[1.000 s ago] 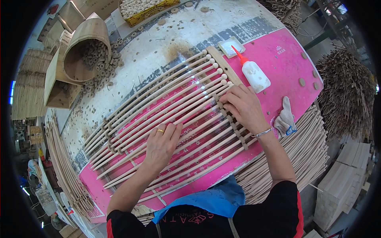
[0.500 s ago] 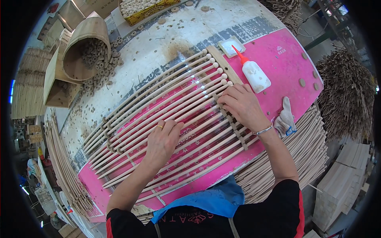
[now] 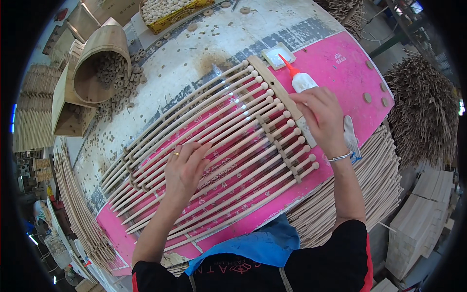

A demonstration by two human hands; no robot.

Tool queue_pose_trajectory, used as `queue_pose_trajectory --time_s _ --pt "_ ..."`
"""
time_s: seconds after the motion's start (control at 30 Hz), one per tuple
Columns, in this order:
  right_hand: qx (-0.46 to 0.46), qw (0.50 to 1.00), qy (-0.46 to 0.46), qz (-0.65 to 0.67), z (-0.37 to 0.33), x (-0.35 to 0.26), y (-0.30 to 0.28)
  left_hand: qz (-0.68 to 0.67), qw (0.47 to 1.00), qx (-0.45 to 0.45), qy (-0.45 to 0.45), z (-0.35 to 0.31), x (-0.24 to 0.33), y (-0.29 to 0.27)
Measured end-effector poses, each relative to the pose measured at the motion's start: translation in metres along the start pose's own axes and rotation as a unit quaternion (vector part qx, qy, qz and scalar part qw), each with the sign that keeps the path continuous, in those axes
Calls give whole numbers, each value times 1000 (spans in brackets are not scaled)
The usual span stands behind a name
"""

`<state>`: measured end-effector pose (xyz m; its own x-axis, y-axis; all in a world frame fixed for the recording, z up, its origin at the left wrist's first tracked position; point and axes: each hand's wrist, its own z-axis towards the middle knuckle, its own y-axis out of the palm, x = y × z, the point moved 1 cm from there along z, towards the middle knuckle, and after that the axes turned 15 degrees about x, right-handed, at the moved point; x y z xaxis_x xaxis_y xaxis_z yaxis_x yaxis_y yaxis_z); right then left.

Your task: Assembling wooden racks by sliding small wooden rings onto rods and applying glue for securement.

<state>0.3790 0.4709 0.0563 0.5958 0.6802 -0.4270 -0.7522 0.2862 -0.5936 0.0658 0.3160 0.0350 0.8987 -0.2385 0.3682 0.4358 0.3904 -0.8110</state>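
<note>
The left hand (image 3: 182, 170), fingers loosely curved and slightly spread, rests over the round-ended wooden rods (image 3: 243, 174), which lie side by side along the desk's (image 3: 170, 65) near edge. The right hand (image 3: 323, 114), fingers bent, is beside the red-nozzled white bottle (image 3: 302, 82), toward the desk's right end; whether it pinches anything, I cannot tell.

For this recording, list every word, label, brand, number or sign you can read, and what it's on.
Wording isn't copied out here, only where it stands:
Shirt: pink lettering with an emblem at the chest.
Pink sheet: small white mark with characters below, too small to read surely.
Carton: faint characters, too blurred to read.
</note>
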Motion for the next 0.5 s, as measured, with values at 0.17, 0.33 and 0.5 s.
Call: queue_pose_trajectory --time_s 0.17,0.33,0.5 --pt "-18 1000 -16 -13 10 5 2 5 1000 -25 2 -7 -8 2" --pt "-125 991 -43 33 -4 2 36 14 999 -26 20 -6 -8 9" --pt "-160 983 -79 35 -8 0 56 20 999 -27 30 -6 -11 14"
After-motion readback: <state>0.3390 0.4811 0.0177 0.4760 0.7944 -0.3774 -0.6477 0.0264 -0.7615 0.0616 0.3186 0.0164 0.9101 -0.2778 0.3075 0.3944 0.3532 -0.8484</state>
